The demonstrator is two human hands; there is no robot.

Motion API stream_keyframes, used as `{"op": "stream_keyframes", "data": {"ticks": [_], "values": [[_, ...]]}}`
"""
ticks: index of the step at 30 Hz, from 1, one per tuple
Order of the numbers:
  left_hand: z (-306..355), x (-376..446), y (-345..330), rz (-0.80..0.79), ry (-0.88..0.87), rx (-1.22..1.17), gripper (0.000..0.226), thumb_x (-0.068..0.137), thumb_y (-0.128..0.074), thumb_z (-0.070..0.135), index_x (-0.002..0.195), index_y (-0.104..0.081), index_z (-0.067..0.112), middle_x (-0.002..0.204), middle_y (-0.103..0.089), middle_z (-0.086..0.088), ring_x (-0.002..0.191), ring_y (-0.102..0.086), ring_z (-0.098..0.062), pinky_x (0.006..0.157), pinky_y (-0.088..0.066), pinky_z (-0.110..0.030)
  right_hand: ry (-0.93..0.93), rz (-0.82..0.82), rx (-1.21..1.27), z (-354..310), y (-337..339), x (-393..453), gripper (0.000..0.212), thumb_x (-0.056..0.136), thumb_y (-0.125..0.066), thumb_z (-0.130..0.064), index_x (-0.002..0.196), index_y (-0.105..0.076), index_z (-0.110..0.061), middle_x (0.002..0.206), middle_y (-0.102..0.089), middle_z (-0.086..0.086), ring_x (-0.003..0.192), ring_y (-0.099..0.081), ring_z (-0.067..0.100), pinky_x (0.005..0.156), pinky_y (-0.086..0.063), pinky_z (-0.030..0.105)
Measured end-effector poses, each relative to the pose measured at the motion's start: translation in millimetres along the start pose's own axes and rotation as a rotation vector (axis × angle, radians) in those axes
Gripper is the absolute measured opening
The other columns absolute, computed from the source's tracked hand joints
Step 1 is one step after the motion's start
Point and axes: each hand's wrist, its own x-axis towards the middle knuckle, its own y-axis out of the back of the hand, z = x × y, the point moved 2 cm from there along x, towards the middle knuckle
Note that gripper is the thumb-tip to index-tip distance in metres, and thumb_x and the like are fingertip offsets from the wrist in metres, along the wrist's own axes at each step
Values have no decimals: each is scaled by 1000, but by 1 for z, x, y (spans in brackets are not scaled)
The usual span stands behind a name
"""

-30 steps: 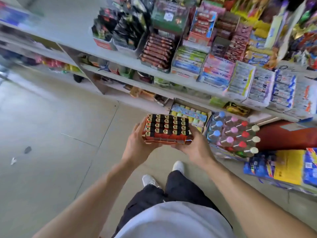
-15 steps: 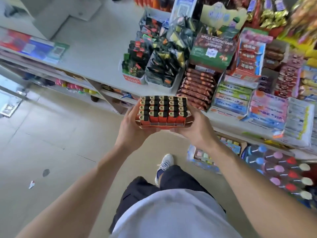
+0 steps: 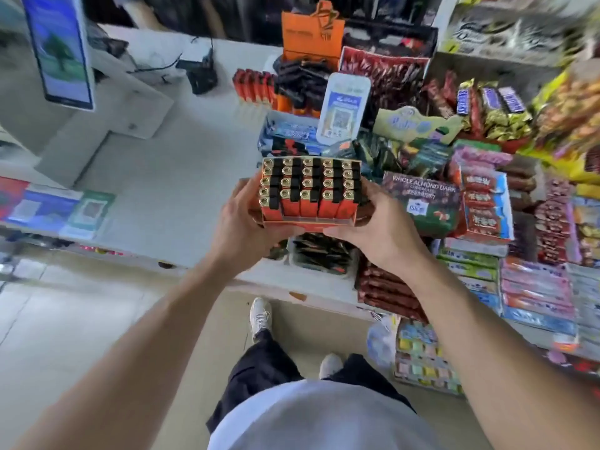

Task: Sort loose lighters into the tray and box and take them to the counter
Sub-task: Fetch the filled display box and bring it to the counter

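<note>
2 hands, left (image 3: 242, 230) and right (image 3: 373, 232), grip lighter box (image 3: 310, 193) above counter (image 3: 168, 164).

The underside of the tray (image 3: 310, 224) is covered by the left hand (image 3: 242, 227) and the right hand (image 3: 373, 230). The lower bodies of the rear lighters (image 3: 310, 181) are hidden by the front row. Goods at the upper right are blurred beyond identification. The screen (image 3: 58, 50) is cut off by the top edge.

Orange tray (image 3: 292, 225) of upright orange lighters (image 3: 310, 186), level above the counter (image 3: 168, 177).
</note>
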Motion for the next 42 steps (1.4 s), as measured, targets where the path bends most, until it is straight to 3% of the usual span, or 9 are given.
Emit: {"op": "stream_keyframes", "data": {"ticks": [6,11,14,17,21,26,30,34,42], "values": [[-24,116,2,-172,-116,-113,99,59,-96,47,145,-51,29,117,-58,14,92,-69,-7,82,-60,-37,-136,150,-59,-9,5,78,63,72,-89,-35,122,-52,-46,112,-65,-23,98,-58,-8,85,-41,15],[-31,219,-3,-274,-150,-72,111,53,-89,69,149,-44,37,132,-60,12,109,-65,-7,92,-58,-37,-220,262,-86,-16,20,146,70,74,-88,-36,131,-48,-40,113,-54,-33,110,-47,-4,95,-35,17],[-17,275,-5,-263,-237,9,107,58,-92,60,149,-44,33,136,-55,19,117,-50,3,99,-45,-17,-233,307,-97,-16,39,192,83,72,-89,-39,143,-47,-29,125,-59,-21,118,-50,4,101,-39,26],[3,335,-9,-272,-295,83,100,57,-91,61,142,-52,29,130,-62,12,117,-55,-7,101,-47,-30,-212,351,-130,-17,65,239,79,70,-90,-38,138,-51,-27,114,-57,-27,113,-49,-2,90,-37,19],[24,411,-20,-267,-371,157,92,53,-92,60,131,-57,25,117,-66,9,109,-60,-13,90,-48,-32,-172,410,-209,-13,98,301,63,64,-92,-44,116,-59,-31,102,-64,-27,93,-56,-17,83,-43,10],[45,487,-33,-285,-372,215,95,55,-93,54,135,-53,22,119,-67,5,109,-60,-17,88,-46,-29,-131,485,-179,0,130,370,71,55,-93,-47,118,-66,-28,108,-72,-17,102,-65,0,100,-50,34],[51,530,-43,-335,-362,297,94,57,-94,53,132,-53,16,111,-60,5,101,-55,-17,83,-43,-28,-145,471,-203,12,145,414,66,57,-94,-46,114,-69,-25,106,-71,-16,98,-66,2,95,-51,28],[49,557,-53,-381,-314,368,88,60,-94,49,130,-52,15,108,-59,3,98,-56,-20,80,-43,-32,-170,425,-206,22,150,444,66,59,-94,-45,117,-69,-26,107,-71,-15,102,-65,6,99,-50,33],[55,583,-54,-345,-321,404,93,57,-95,51,130,-52,13,111,-60,-1,98,-58,-24,80,-48,-36,-169,402,-196,22,163,474,61,62,-93,-41,116,-69,-24,105,-70,-12,101,-65,10,98,-48,31]]}}
